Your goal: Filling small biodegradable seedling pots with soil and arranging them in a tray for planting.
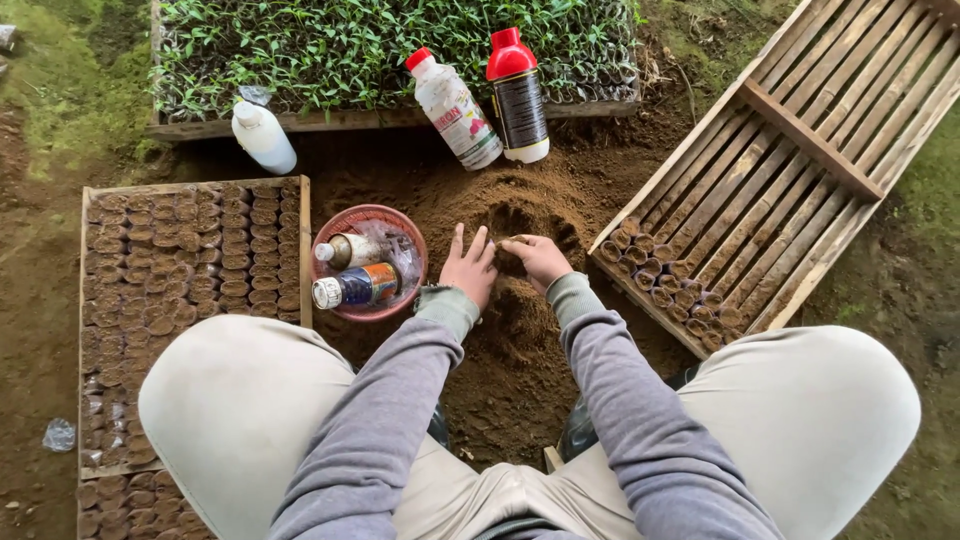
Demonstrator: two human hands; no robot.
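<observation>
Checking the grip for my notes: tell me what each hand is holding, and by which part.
Left hand lies flat on the soil heap, holding nothing. Right hand curls its fingers into the soil; whether they hold anything cannot be told.

loose dark brown soil heap (510, 215) at centre frame, hollowed on top, crumbly and damp-looking, spreading over the ground toward the lower middle, small dark lump (512, 252) pinched at its near edge

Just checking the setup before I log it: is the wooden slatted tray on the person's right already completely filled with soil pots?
No: the wooden slatted tray holds only a small cluster of soil pots at its near corner, with the other slats bare.
</observation>
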